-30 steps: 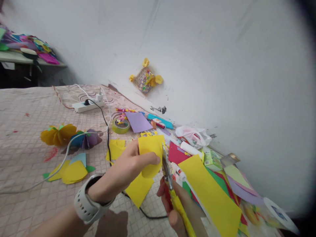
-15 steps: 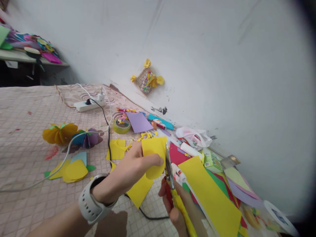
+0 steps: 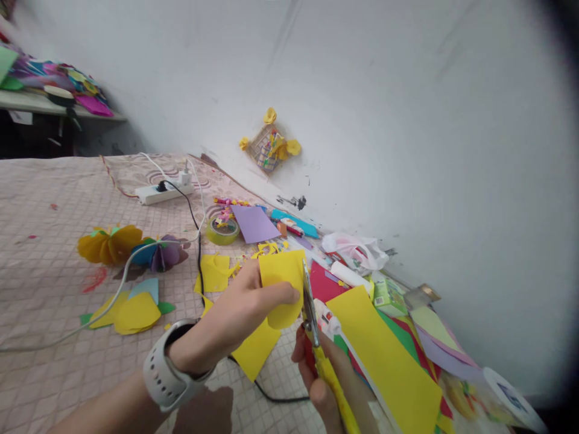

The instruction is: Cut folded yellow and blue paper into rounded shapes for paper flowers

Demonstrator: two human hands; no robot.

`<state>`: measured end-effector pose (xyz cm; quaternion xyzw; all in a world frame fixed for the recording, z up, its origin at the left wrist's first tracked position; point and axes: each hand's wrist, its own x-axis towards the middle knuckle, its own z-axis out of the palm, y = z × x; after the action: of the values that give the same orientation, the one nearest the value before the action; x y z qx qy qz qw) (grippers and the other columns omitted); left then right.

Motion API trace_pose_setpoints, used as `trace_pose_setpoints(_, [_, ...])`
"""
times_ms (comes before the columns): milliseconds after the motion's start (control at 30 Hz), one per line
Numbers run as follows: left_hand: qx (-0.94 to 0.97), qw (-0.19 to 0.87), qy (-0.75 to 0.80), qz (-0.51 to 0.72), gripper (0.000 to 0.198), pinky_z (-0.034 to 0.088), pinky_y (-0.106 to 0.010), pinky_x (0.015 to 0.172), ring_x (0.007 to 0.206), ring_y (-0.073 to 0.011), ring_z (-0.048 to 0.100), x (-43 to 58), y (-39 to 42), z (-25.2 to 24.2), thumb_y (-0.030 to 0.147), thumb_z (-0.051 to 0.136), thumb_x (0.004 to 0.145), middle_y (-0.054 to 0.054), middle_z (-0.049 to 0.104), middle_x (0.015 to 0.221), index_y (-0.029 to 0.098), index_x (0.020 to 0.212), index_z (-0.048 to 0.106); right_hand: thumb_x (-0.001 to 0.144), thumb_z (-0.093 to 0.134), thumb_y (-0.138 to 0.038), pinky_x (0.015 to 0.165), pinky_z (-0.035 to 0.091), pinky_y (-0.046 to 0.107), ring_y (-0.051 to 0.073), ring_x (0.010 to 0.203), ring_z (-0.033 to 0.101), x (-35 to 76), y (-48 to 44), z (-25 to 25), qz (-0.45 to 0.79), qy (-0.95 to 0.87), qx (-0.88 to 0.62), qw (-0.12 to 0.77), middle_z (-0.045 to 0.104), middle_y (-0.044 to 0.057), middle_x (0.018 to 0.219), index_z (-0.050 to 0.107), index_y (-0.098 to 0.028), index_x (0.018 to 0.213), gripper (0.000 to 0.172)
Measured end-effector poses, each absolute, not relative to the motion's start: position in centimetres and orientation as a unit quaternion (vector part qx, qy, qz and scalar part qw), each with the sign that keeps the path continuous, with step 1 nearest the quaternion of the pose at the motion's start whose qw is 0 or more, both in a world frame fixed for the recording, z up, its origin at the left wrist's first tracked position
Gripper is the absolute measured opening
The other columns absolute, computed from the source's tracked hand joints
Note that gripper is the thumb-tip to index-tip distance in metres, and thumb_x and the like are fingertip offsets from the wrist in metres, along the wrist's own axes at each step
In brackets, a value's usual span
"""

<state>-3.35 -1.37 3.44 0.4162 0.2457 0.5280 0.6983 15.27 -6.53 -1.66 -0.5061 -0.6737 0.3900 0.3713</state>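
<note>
My left hand [image 3: 230,316], a white watch on its wrist, pinches a yellow paper piece [image 3: 281,284] with a rounded lower edge. My right hand [image 3: 328,380] grips yellow-handled scissors [image 3: 316,337], and their blades run up along the right edge of that paper. Below the hands lies another yellow sheet [image 3: 256,348] on the pink checked cloth [image 3: 54,253].
A long yellow sheet [image 3: 384,355] tops a stack of coloured papers at the right. Glue sticks, a tape roll [image 3: 221,230], a purple sheet [image 3: 254,223], paper flowers [image 3: 131,247], yellow cut-outs [image 3: 133,313], a power strip [image 3: 163,193] and cables lie about. The white wall carries a paper ornament [image 3: 269,141].
The scissors and the held yellow paper have crept slightly to the right and up; both hands keep the same grip.
</note>
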Motion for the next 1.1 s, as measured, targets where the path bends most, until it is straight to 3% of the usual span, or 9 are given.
trace_pose_setpoints(167, [0.411,0.698,0.254,0.529,0.004,0.041,-0.017,0.045,0.048,-0.0086,0.056,-3.3,-1.4,3.2,0.015,0.063,0.070,0.006,0.064,0.059,0.018,0.072,0.062,0.063,0.051,-0.089,0.057,0.048,0.026,0.017,0.059,0.055,15.5,-6.3,-1.9,0.407,-0.669,-0.507,0.359,0.049,-0.001,0.058,0.066,-0.021,0.083,0.073])
trace_pose_setpoints(633, [0.405,0.703,0.241,0.533,0.006,0.043,-0.016,0.046,0.048,-0.0084,0.057,-3.2,-1.3,3.1,0.015,0.064,0.070,0.005,0.065,0.059,0.018,0.075,0.062,0.059,0.059,-0.087,0.062,0.048,0.028,0.018,0.063,0.051,15.6,-6.4,-2.3,0.426,-0.635,-0.515,0.386,0.052,0.002,0.068,0.062,-0.023,0.082,0.068])
trace_pose_setpoints(833, [0.412,0.701,0.247,0.527,0.003,0.041,-0.016,0.044,0.047,-0.0081,0.055,-3.3,-1.2,2.9,0.015,0.063,0.070,0.005,0.063,0.057,0.017,0.071,0.062,0.057,0.057,-0.089,0.050,0.038,0.024,0.014,0.052,0.039,14.9,-6.4,-1.5,0.457,-0.629,-0.504,0.376,0.035,-0.005,0.052,0.054,-0.023,0.071,0.068])
trace_pose_setpoints(1100, [0.419,0.696,0.250,0.526,0.002,0.039,-0.017,0.045,0.048,-0.0079,0.052,-3.3,-1.4,3.2,0.016,0.063,0.069,0.005,0.061,0.057,0.017,0.069,0.062,0.056,0.048,-0.094,0.047,0.029,0.025,0.012,0.048,0.030,15.2,-6.0,-2.0,0.451,-0.648,-0.504,0.351,0.034,-0.007,0.051,0.051,-0.023,0.072,0.073])
